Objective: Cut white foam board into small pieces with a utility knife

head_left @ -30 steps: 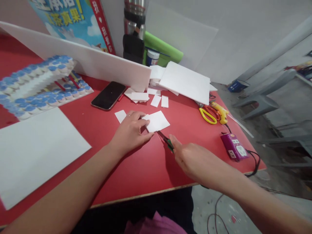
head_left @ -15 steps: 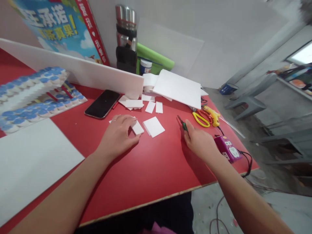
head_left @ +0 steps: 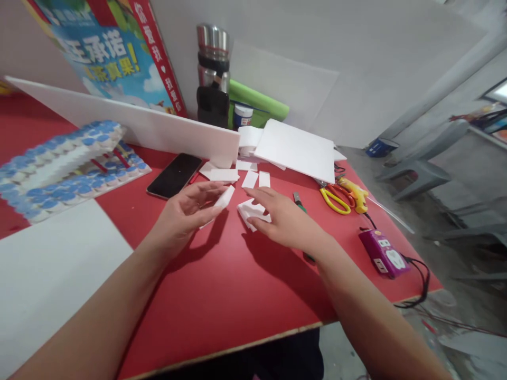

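Observation:
Between thumb and fingers, my left hand [head_left: 189, 210] grips a small white foam board piece [head_left: 225, 198], tilted up off the red table. My right hand [head_left: 279, 215] hovers with fingers apart over other square white pieces [head_left: 249, 211], holding nothing; whether its fingertips touch them I cannot tell. A green-handled utility knife [head_left: 298, 200] lies on the table, partly hidden under my right wrist. More small white pieces [head_left: 250, 179] lie just beyond my hands.
A phone [head_left: 174, 176] and a blue-and-white model [head_left: 71, 169] are at the left. Behind stand an upright white board [head_left: 158, 124] and a steel flask [head_left: 213, 68]. Rightward lie yellow-handled scissors [head_left: 335, 200], a yellow glue gun [head_left: 355, 194] and a purple power socket [head_left: 383, 253].
My right hand has let go of the knife, left it on the table and moved left over the white pieces. My left hand has raised a white piece.

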Tool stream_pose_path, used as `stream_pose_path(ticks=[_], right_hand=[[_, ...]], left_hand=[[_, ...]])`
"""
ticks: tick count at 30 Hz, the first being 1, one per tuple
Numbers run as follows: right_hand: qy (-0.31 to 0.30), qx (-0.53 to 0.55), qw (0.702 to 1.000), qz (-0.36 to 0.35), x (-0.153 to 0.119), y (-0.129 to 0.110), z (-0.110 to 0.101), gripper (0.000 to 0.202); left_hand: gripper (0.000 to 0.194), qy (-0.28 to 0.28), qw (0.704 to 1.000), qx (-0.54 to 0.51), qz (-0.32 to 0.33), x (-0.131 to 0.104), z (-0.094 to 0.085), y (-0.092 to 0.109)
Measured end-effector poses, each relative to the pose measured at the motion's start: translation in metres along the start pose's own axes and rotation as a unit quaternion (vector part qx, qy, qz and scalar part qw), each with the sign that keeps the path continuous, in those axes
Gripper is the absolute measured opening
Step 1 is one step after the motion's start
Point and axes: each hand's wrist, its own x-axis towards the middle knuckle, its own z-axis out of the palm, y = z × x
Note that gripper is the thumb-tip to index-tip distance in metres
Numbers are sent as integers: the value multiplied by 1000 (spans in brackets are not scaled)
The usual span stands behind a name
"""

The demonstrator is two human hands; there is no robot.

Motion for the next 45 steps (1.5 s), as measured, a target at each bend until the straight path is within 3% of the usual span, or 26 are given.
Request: stream_pose_path(ticks=[4,8,15,20,25,30,34,38,42,45], right_hand=[[80,170,982,-29,12,1,13,45],[128,158,978,-45,10,7,27,36],[9,-64,996,-63,3,16,26,62],[-63,-39,996,-53,1,23,18,68],[-71,-31,996,-52,4,30,17,61],[-69,-42,995,-66,5,29,20,53],[-27,-45,995,-82,7,28,28,41],[6,-78,993,-91,9,28,39,35],[9,-118,989,-84,9,25,46,42],[-8,-160,984,-79,10,20,49,51]], left_hand=[[48,-50,984,-153,-74,-2,-3,5],[46,-78,976,-172,-104,-2,-4,-1],[49,-54,965,-213,-143,1,-6,-5],[44,-40,957,-224,-178,2,-6,-1],[51,-39,960,-209,-182,2,-8,0],[54,-66,978,-158,-122,0,-6,-3],[65,-28,999,-1,17,-2,-4,-6],[74,-22,982,146,118,-4,-4,-7],[71,19,957,255,135,0,-9,-10],[70,47,972,200,113,5,-13,-13]])
